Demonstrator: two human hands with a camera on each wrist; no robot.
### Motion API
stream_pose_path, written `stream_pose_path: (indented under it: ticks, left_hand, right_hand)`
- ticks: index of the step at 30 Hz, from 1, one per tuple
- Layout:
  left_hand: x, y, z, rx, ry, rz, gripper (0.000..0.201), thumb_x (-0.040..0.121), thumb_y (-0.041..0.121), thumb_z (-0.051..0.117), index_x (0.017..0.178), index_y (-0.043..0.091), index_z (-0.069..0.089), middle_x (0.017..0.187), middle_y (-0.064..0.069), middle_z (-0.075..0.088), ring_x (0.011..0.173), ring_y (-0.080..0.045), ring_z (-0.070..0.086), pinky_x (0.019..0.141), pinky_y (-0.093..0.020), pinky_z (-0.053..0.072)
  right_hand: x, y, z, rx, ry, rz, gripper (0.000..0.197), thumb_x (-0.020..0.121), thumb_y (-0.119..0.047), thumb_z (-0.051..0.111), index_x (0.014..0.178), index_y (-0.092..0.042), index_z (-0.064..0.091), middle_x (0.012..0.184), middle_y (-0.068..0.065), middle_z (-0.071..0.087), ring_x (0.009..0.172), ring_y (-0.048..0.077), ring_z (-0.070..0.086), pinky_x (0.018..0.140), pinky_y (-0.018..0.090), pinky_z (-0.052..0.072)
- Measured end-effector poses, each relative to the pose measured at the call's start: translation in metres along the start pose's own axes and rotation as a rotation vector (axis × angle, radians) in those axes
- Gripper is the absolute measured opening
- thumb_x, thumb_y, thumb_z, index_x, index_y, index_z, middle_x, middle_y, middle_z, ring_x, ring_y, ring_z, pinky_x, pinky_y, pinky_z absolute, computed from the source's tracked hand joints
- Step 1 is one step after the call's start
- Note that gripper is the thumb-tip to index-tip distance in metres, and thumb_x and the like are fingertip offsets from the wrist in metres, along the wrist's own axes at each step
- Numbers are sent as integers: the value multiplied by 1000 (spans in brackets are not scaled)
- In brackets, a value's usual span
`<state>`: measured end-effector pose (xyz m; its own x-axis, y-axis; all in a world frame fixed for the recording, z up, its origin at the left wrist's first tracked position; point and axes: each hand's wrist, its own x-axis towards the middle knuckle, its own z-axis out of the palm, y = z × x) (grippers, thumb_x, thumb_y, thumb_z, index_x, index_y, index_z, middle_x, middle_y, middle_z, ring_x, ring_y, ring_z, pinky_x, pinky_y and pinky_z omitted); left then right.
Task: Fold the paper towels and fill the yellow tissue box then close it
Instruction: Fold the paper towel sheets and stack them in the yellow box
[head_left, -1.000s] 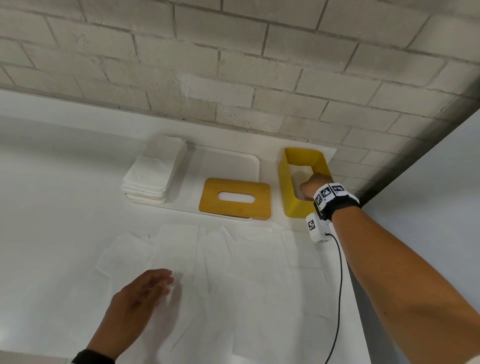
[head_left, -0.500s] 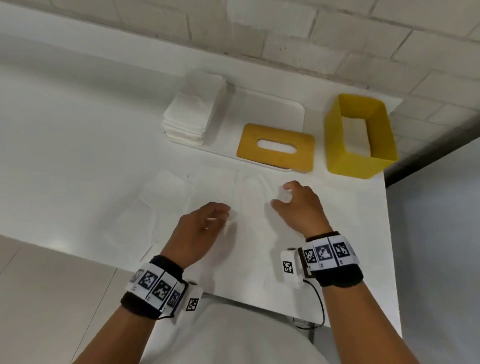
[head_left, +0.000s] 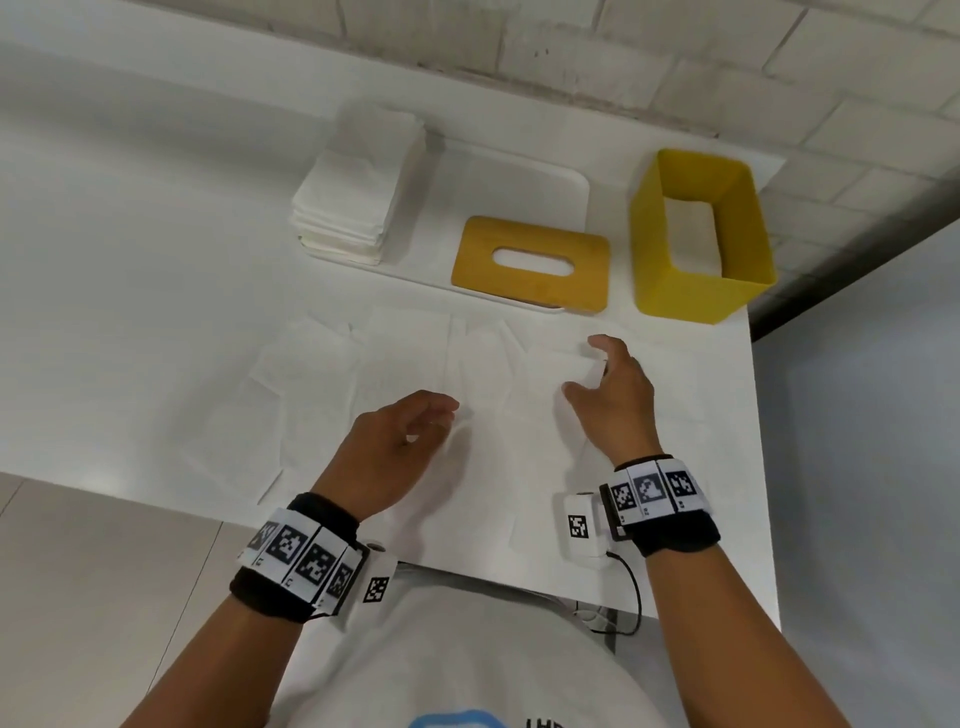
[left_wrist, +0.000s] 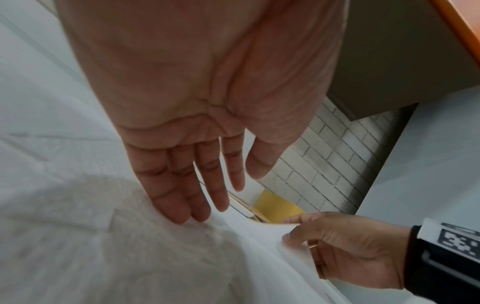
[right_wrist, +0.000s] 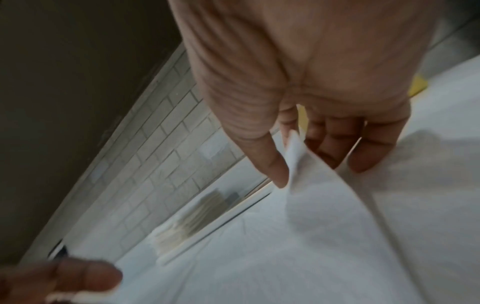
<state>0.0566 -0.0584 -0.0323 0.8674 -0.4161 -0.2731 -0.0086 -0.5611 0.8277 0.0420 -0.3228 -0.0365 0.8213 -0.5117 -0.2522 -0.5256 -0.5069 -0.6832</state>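
Note:
The yellow tissue box (head_left: 675, 291) stands open at the table's back right, with white showing inside it. Its wooden slotted lid (head_left: 530, 280) lies flat to the left of it. Several loose paper towels (head_left: 410, 358) are spread in front of me. My right hand (head_left: 587, 364) pinches the raised edge of one paper towel (right_wrist: 324, 205) between thumb and fingers, as the right wrist view (right_wrist: 298, 160) shows. My left hand (head_left: 441, 415) is beside it, with its straight fingertips (left_wrist: 182, 216) resting on the towels.
A stack of folded towels (head_left: 358, 192) sits on the left end of a white tray (head_left: 561, 182) at the back. A brick wall runs behind the table. The table's right edge (head_left: 758, 467) is close to my right wrist, and its front edge is under my wrists.
My right hand left the yellow box, came back to the loose towels and lifted one towel's edge. My left hand slid forward onto the towels. The head view tilted down.

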Motion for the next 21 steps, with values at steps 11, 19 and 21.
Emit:
stream_pose_path:
  ticks: [11, 19, 21]
  left_hand:
    - [20, 38, -12, -437, 57, -7, 47, 82, 59, 64, 126, 44, 58, 125, 19, 69, 112, 1, 66, 103, -30, 50]
    - [23, 47, -28, -456, 130, 46, 50, 91, 39, 67, 67, 8, 36, 67, -14, 29, 67, -25, 31, 65, -41, 34]
    - [21, 40, -32, -442, 178, 35, 49, 95, 31, 66, 64, 14, 33, 65, -3, 26, 66, -23, 26, 65, -39, 26]
  right_hand:
    - [-20, -44, -31, 883, -486, -68, 45, 78, -22, 82, 121, -15, 72, 112, 24, 61, 102, 36, 57, 87, 44, 45]
    - [-24, -75, -13, 837, -457, -89, 29, 97, 0, 60, 119, -17, 69, 88, 5, 62, 85, 15, 65, 74, 32, 55]
    - [-27, -76, -5, 826, -491, -81, 26, 99, -5, 59, 122, -15, 67, 98, 4, 71, 90, 15, 69, 76, 32, 56]
